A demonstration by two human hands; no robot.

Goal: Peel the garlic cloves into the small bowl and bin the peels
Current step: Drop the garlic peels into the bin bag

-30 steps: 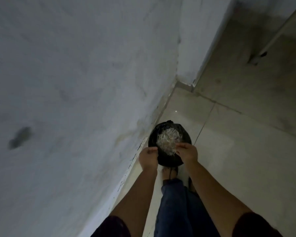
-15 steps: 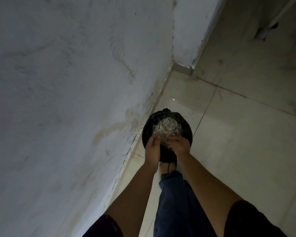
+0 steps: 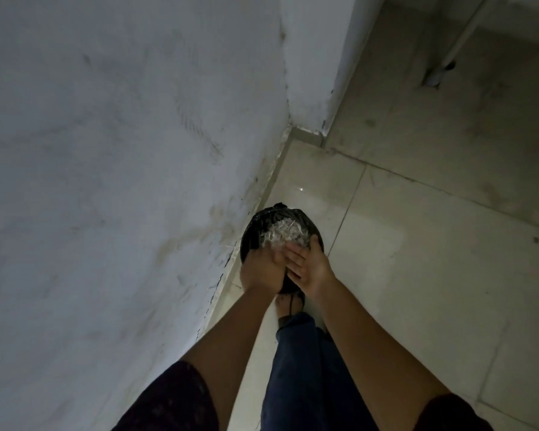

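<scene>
Both hands are hovering over the bin (image 3: 250, 237), palm brushing against palm. Right hand (image 3: 312, 269): grip wide, fingers straight, holding nothing. Left hand (image 3: 262, 270) is blurring but looking flat too, with nothing in its grip. Peels (image 3: 282, 233) are lying pale inside the black liner. Bowl and cloves aren't showing. Risk: the hands are sitting over the near rim, so light flakes clinging to skin could be dropping onto the floor (image 3: 417, 259).

Dim grey wall (image 3: 112, 181), pale tiled floor (image 3: 433, 275)
</scene>
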